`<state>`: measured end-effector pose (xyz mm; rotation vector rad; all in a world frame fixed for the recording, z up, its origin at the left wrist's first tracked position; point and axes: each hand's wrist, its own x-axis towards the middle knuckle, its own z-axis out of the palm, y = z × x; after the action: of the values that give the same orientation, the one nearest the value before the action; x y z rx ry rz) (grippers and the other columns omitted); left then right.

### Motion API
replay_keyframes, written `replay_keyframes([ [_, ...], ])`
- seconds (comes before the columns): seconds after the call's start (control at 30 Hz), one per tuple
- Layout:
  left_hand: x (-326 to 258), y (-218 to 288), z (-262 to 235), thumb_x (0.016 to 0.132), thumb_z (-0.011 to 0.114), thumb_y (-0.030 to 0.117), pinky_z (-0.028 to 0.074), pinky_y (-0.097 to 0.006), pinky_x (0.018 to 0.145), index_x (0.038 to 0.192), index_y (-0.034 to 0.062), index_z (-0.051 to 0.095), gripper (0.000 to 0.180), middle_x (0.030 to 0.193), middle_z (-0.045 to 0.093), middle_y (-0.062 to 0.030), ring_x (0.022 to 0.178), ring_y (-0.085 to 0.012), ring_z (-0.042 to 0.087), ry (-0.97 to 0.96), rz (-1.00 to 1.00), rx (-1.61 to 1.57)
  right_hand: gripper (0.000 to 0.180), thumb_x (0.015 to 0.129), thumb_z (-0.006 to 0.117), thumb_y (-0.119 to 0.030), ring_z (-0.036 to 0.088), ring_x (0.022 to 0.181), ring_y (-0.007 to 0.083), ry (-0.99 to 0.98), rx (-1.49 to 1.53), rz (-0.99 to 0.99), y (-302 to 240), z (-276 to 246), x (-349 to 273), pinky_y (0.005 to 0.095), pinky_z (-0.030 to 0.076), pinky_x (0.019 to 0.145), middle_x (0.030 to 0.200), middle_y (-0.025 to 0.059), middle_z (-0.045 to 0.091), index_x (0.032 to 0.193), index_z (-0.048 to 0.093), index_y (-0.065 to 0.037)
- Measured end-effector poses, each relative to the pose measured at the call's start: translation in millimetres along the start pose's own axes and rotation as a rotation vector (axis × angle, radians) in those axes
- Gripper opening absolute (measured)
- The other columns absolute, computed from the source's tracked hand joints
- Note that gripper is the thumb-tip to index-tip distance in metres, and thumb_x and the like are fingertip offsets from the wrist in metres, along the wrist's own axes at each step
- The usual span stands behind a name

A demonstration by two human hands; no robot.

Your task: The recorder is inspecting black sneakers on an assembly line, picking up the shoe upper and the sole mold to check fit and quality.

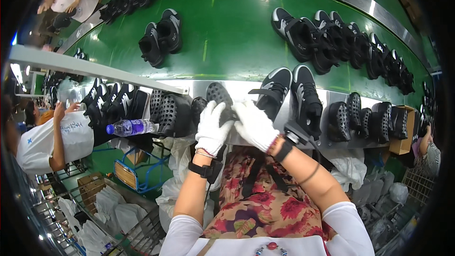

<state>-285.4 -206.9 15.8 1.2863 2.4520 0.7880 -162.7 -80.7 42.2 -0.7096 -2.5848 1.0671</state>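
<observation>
Both my hands wear white gloves and come together at the steel ledge in front of me. Between them stands a black shoe-shaped piece dotted with round holes (219, 94). My left hand (211, 128) closes on its near left side. From the right, my right hand (256, 125) grips the same piece, its fingertips partly hidden. Just right of my right hand, a pair of black and grey sneakers (307, 96) rests with toes pointing away, one with its strap sticking out. Another dark holed piece (198, 108) sits left of my left hand.
Beyond the ledge runs a green conveyor belt (227, 33) carrying sneakers (161, 35). More holed pieces (339, 121) line the ledge at both sides. A water bottle (132, 127) lies at left, below a white metal bar (99, 68). Co-workers (59, 137) stand nearby.
</observation>
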Motion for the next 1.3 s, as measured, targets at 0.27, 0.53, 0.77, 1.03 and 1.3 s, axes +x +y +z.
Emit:
replay_keyframes([
  [0.27, -11.2, -17.7, 0.5, 0.079, 0.074, 0.013, 0.044, -0.046, 0.107, 0.137, 0.0068, 0.053, 0.062, 0.138, 0.053, -0.0208, 0.128, -0.0407, 0.05, 0.055, -0.014, -0.012, 0.032, 0.078, 0.064, -0.009, 0.063, 0.085, 0.0416, -0.04, -0.005, 0.045, -12.0, 33.7, 20.6, 0.05, 0.053, 0.073, 0.099, 0.0231, 0.057, 0.109, 0.056, -0.005],
  [0.53, -12.7, -14.7, -2.9, 0.079, 0.064, -0.001, 0.045, -0.045, 0.106, 0.131, 0.0032, 0.056, 0.052, 0.131, 0.058, -0.0214, 0.122, -0.0399, 0.055, 0.087, 0.002, -0.102, 0.025, 0.077, 0.062, -0.008, 0.06, 0.088, 0.0406, 0.053, -0.166, -0.058, -15.0, 46.3, 21.0, 0.0485, 0.049, 0.073, 0.097, 0.0221, 0.056, 0.101, 0.056, -0.003],
  [0.77, -11.4, -3.3, -34.6, 0.093, 0.063, 0.008, 0.051, -0.038, 0.095, 0.121, 0.0005, 0.061, 0.029, 0.116, 0.065, -0.0151, 0.105, -0.0276, 0.063, 0.375, -0.179, -0.33, 0.029, 0.071, 0.063, -0.002, 0.059, 0.088, 0.0395, -0.025, -0.021, -0.013, -38.9, 2.5, 7.9, 0.0489, 0.049, 0.072, 0.094, 0.0183, 0.054, 0.1, 0.056, -0.005],
  [1.03, -20.6, 83.5, -69.9, 0.098, 0.061, 0.015, 0.053, -0.027, 0.071, 0.121, 0.0046, 0.058, 0.026, 0.1, 0.063, -0.0031, 0.083, -0.0118, 0.062, 0.202, -0.63, -1.471, 0.061, 0.083, 0.077, -0.028, 0.062, 0.116, 0.0375, -0.081, 0.434, 0.209, -49.9, -57.2, -53.4, 0.0403, 0.051, 0.098, 0.128, 0.0233, 0.059, 0.133, 0.053, -0.002],
  [1.3, -13.7, 88.9, -11.5, 0.103, 0.049, 0.023, 0.049, -0.041, 0.093, 0.121, 0.0029, 0.063, 0.03, 0.122, 0.063, -0.0212, 0.107, -0.0356, 0.062, 0.069, 0.045, -0.435, 0.066, 0.078, 0.081, -0.03, 0.062, 0.104, 0.0207, 0.099, 0.507, 0.457, -12.3, -103.6, -110.0, 0.0348, 0.049, 0.095, 0.117, 0.0128, 0.064, 0.131, 0.054, 0.0],
])
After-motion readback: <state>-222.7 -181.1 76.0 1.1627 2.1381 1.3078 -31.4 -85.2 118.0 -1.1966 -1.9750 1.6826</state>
